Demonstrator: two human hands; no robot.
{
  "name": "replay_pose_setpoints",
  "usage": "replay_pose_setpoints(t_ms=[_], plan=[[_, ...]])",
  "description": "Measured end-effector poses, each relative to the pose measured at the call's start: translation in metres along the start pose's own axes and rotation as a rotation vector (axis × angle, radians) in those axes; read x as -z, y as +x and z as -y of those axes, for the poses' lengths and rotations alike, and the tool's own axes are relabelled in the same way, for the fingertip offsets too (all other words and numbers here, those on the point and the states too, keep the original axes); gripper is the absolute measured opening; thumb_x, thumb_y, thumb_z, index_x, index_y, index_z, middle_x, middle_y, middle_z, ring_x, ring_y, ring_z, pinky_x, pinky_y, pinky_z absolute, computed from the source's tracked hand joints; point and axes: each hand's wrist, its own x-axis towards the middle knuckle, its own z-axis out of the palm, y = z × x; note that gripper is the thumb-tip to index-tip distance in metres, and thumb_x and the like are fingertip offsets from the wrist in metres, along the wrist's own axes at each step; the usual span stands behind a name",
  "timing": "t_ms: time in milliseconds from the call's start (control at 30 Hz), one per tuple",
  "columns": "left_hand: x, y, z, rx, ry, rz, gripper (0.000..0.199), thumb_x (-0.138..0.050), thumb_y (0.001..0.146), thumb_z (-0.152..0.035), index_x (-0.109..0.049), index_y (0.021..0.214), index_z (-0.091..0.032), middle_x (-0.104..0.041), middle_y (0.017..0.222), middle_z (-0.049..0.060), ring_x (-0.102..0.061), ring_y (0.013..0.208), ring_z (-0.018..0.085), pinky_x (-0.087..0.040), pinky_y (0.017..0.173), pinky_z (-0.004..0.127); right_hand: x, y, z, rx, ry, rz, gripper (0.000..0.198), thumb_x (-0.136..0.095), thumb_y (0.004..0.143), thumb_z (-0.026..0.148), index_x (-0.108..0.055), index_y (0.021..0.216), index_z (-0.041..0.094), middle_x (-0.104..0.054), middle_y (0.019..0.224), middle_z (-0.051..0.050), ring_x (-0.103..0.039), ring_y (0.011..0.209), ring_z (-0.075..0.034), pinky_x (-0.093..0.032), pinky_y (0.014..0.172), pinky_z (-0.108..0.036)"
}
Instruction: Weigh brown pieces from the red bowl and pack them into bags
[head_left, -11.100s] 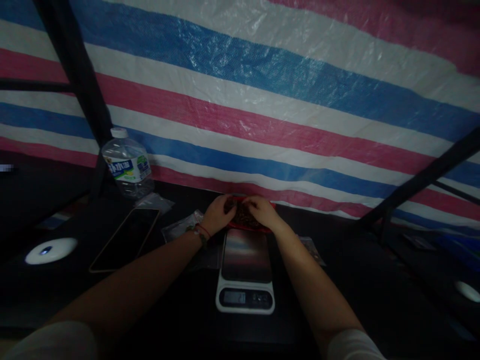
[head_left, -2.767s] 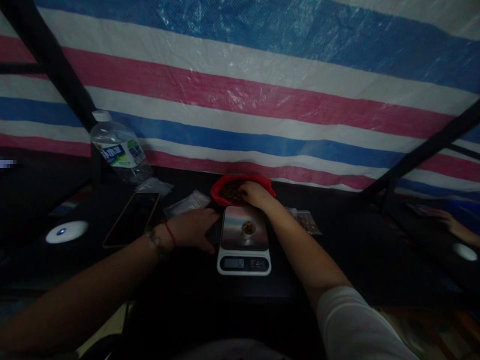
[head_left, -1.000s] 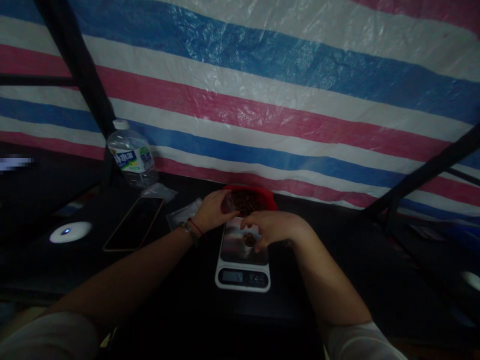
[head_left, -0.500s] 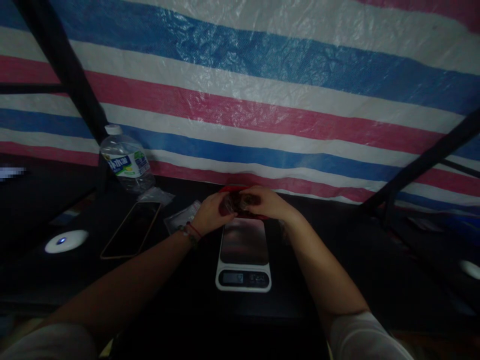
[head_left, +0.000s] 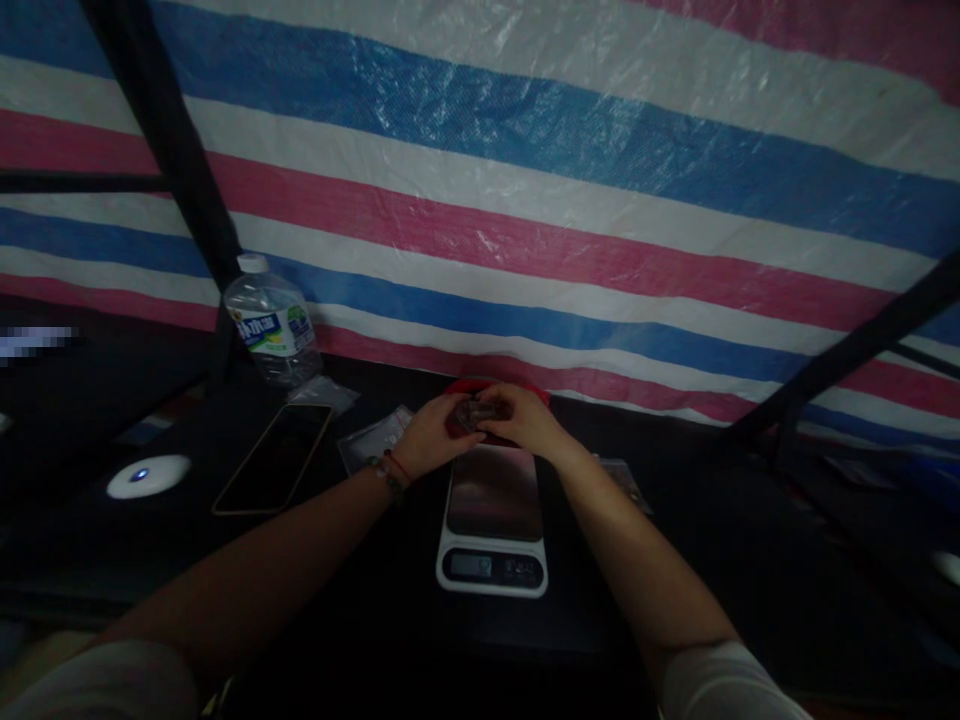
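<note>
Close together beyond the kitchen scale [head_left: 495,492], both my hands meet over a red dish or tray [head_left: 541,397]. Between them is a small clear plastic bag [head_left: 480,412], glossy and dim, with its contents too dark to make out. The fingers of my left hand [head_left: 433,438] are closed on the bag's left side. From the other side, my right hand [head_left: 529,422] pinches it with curled fingers. The white scale has a bare metal plate and a lit display whose digits I cannot read. My hands hide most of the red dish.
Left of the scale lie a clear zip bag [head_left: 375,438], a phone [head_left: 276,460] and a white mouse-like device [head_left: 148,476]. A large plastic bottle [head_left: 274,325] stands behind. Another small bag [head_left: 626,483] lies right of my forearm. Striped sheeting [head_left: 525,240] closes off the back.
My hands have drawn closer together, and the clear bag now shows between their fingers. The camera view has shifted slightly, and the small bag at the right shows more.
</note>
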Motion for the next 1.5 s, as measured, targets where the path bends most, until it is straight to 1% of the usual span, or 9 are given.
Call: replay_pose_setpoints(t_ms=[167, 467, 633, 767, 967, 1067, 1200, 1333, 1500], plan=[[-0.001, -0.002, -0.003, 0.021, -0.074, -0.021, 0.054, -0.076, 0.07, -0.036, -0.06, 0.119, -0.017, -0.067, 0.115, 0.01, -0.064, 0.105, 0.027, -0.051, 0.094, 0.042, 0.002, 0.0, 0.01, 0.15, -0.122, -0.023, 0.024, -0.072, 0.078, 0.02, -0.073, 0.102, 0.02, -0.07, 0.11, -0.008, -0.062, 0.107, -0.022, -0.046, 0.097, -0.039], [-0.003, -0.002, 0.002, 0.041, -0.225, -0.096, 0.051, -0.074, 0.073, -0.036, -0.061, 0.117, -0.014, -0.067, 0.116, 0.013, -0.063, 0.107, 0.026, -0.05, 0.096, 0.043, 0.014, -0.004, 0.019, 0.105, -0.093, 0.065, 0.051, -0.065, 0.08, 0.017, -0.059, 0.131, 0.021, -0.063, 0.129, -0.009, -0.06, 0.116, -0.022, -0.046, 0.1, -0.038], [-0.009, 0.001, 0.01, 0.215, -0.527, -0.163, 0.047, -0.068, 0.079, -0.042, -0.061, 0.116, -0.015, -0.069, 0.108, 0.01, -0.065, 0.098, 0.021, -0.051, 0.092, 0.038, 0.026, -0.006, 0.025, 0.099, -0.199, 0.119, 0.052, -0.061, 0.074, 0.01, -0.062, 0.125, 0.02, -0.066, 0.122, -0.008, -0.06, 0.11, -0.022, -0.045, 0.097, -0.036], [-0.013, 0.003, 0.016, 0.374, -0.817, -0.297, 0.046, -0.061, 0.083, -0.048, -0.06, 0.115, -0.015, -0.069, 0.103, 0.009, -0.066, 0.091, 0.018, -0.053, 0.082, 0.032, 0.022, -0.006, 0.022, 0.069, -0.311, 0.305, 0.027, -0.068, 0.073, 0.019, -0.073, 0.1, 0.018, -0.07, 0.103, -0.006, -0.062, 0.096, -0.022, -0.046, 0.089, -0.033], [-0.01, 0.006, 0.015, 0.44, -0.961, -0.348, 0.046, -0.063, 0.08, -0.049, -0.06, 0.112, -0.016, -0.069, 0.099, 0.007, -0.066, 0.087, 0.017, -0.054, 0.079, 0.032, 0.008, -0.009, 0.006, 0.004, -0.359, 0.609, 0.051, -0.081, 0.062, 0.027, -0.07, 0.111, 0.017, -0.068, 0.111, -0.009, -0.061, 0.102, -0.026, -0.046, 0.089, -0.035], [-0.01, 0.005, 0.015, 0.446, -0.959, -0.358, 0.045, -0.063, 0.08, -0.048, -0.06, 0.111, -0.016, -0.069, 0.1, 0.008, -0.067, 0.089, 0.018, -0.054, 0.082, 0.033, 0.02, -0.01, 0.003, 0.025, -0.236, 0.55, 0.071, -0.082, 0.065, 0.037, -0.06, 0.131, 0.02, -0.059, 0.133, -0.011, -0.054, 0.122, -0.028, -0.042, 0.102, -0.041], [-0.011, 0.004, 0.017, 0.409, -0.941, -0.343, 0.043, -0.06, 0.083, -0.048, -0.06, 0.112, -0.016, -0.069, 0.102, 0.008, -0.067, 0.091, 0.019, -0.054, 0.083, 0.033, 0.038, -0.007, -0.004, -0.01, -0.141, 0.345, 0.04, -0.055, 0.091, 0.028, -0.061, 0.129, 0.019, -0.062, 0.131, -0.01, -0.058, 0.119, -0.022, -0.043, 0.104, -0.039], [-0.013, 0.003, 0.017, 0.43, -0.981, -0.357, 0.044, -0.061, 0.082, -0.047, -0.06, 0.114, -0.016, -0.068, 0.102, 0.008, -0.066, 0.09, 0.018, -0.053, 0.081, 0.031, 0.032, 0.001, -0.024, -0.108, -0.412, 0.335, 0.038, -0.052, 0.084, 0.009, -0.07, 0.116, 0.017, -0.069, 0.119, -0.01, -0.063, 0.111, -0.022, -0.044, 0.102, -0.036], [-0.01, 0.005, 0.013, 0.491, -0.945, -0.401, 0.04, -0.063, 0.083, -0.042, -0.062, 0.111, -0.015, -0.069, 0.096, 0.006, -0.066, 0.084, 0.017, -0.053, 0.076, 0.031, 0.012, 0.011, -0.041, -0.255, -0.568, 0.408, 0.047, -0.068, 0.077, 0.021, -0.066, 0.124, 0.019, -0.068, 0.121, -0.012, -0.065, 0.106, -0.025, -0.049, 0.094, -0.032]])
